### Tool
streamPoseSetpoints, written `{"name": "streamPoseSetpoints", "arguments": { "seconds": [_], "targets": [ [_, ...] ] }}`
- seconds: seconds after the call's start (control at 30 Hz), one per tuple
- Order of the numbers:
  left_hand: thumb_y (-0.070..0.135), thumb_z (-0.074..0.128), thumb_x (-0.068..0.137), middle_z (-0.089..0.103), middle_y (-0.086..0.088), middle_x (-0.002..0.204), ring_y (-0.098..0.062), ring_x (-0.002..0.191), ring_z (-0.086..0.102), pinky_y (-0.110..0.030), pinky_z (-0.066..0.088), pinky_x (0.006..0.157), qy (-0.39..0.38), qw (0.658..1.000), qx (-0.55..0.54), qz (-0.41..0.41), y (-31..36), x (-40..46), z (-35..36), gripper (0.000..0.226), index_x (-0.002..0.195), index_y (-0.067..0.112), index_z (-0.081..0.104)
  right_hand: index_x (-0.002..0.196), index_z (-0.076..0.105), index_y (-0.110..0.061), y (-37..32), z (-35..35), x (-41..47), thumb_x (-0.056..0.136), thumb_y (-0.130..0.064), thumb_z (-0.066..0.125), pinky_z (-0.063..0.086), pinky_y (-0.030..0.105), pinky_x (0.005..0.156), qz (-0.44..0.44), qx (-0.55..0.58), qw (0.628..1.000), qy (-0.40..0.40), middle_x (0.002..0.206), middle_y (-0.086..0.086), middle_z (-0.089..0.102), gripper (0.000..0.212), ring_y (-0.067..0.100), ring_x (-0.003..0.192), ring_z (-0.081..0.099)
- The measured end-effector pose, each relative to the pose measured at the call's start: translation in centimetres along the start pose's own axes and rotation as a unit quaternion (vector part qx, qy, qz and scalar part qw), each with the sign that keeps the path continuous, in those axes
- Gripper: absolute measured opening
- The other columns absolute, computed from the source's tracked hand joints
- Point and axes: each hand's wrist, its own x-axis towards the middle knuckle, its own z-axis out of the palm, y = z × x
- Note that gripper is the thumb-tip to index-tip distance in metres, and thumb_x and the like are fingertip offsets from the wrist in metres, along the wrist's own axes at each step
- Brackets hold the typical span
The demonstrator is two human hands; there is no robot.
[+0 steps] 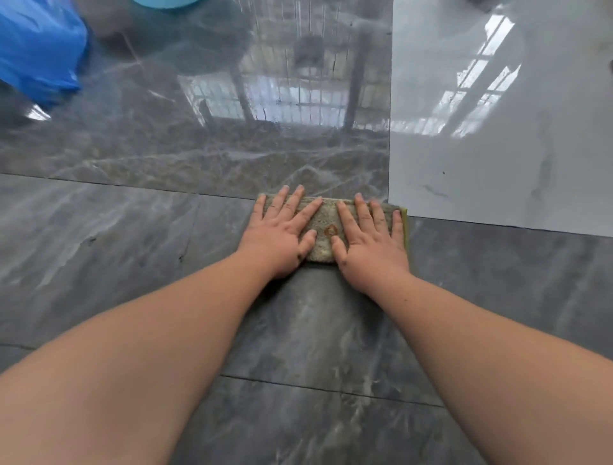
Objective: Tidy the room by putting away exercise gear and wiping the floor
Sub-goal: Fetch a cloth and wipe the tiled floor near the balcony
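Note:
A folded grey-green cloth [326, 229] with a yellow edge and a small rust-coloured mark lies flat on the glossy dark marble floor [149, 252]. My left hand [282, 229] presses on its left half, palm down and fingers spread. My right hand [370, 237] presses on its right half the same way. Both arms reach forward from the bottom of the view. The cloth sits at the seam where dark tiles meet a pale grey tile [497, 166].
A blue plastic bag or cover [39, 49] sits on the floor at the far left. A light blue rounded object [162, 2] shows at the top edge. Window reflections shine on the tiles ahead.

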Motion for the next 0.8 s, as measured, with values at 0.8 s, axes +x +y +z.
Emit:
{"name": "streamPoseSetpoints", "arguments": {
  "seconds": [0.8],
  "targets": [
    [0.057,0.011,0.093,-0.013,0.002,0.164,-0.023,0.151,-0.015,-0.055,-0.011,0.119,-0.043,0.999,0.011,0.028,-1.6,-19.4,3.9,0.065,0.149,0.043,-0.018,0.157,-0.004,-0.030,-9.1,5.8,-18.7,0.098,-0.054,0.022,-0.014,0.055,0.118,0.011,0.040,0.999,-0.019,0.166,0.001,-0.011,0.069,0.024,0.151,-0.016]
  ]
}}
